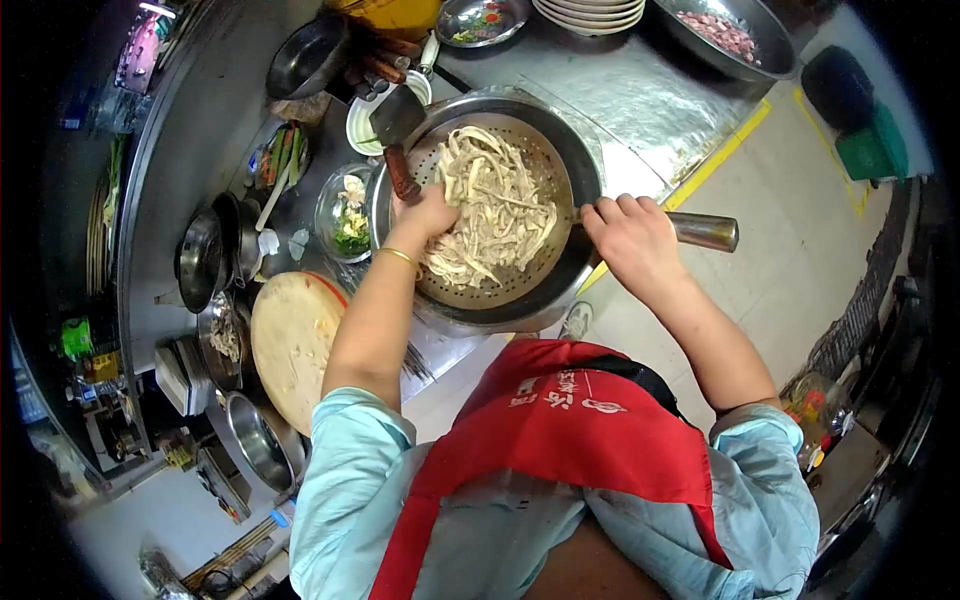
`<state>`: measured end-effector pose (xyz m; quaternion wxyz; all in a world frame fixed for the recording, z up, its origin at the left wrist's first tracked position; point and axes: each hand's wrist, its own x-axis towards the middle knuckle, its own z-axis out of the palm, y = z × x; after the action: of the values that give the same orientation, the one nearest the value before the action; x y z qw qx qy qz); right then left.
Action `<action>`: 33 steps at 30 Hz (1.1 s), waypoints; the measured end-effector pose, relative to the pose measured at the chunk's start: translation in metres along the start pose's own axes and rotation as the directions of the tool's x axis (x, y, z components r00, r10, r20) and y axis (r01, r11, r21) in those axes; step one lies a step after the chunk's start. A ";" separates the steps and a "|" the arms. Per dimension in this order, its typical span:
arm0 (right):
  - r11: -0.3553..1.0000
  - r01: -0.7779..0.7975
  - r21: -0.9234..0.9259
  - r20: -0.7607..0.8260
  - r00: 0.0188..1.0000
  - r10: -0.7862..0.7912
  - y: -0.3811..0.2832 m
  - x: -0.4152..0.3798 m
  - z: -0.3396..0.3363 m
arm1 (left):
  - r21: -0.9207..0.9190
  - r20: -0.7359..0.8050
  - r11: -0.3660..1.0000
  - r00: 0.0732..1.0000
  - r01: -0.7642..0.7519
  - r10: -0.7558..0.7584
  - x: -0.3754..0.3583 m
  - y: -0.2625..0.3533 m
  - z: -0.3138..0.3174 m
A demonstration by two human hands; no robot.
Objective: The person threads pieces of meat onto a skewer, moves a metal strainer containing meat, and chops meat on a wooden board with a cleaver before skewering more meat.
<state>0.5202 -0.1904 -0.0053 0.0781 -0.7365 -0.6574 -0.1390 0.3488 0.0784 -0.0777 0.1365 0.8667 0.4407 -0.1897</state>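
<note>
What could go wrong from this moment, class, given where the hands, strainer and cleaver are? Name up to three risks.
1. The strainer juts past the counter's edge, steadied only by the right hand at its handle; it might tip.
2. The left hand, in the pale strips, is close to the cleaver resting on the rim; it could be knocked off.
3. Strips may spill over the rim.

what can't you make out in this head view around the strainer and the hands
- Left hand: fingertips buried in the pale strips, grip unclear.
- Strainer bottom: covered by the strips.
- Handle: near end hidden under the right hand.
- Cleaver: edge too small to judge.
- Apron lettering: too small, distorted.
</note>
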 end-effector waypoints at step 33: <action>0.999 -0.048 -0.007 -0.030 0.998 0.048 -0.005 -0.003 0.006 | -0.999 0.020 -0.036 0.953 0.032 0.304 -0.061 0.031 -0.062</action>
<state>0.5154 -0.1908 -0.0124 0.0884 -0.7503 -0.6376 -0.1508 0.3545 0.0421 0.0066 0.7819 0.5171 0.3347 0.0958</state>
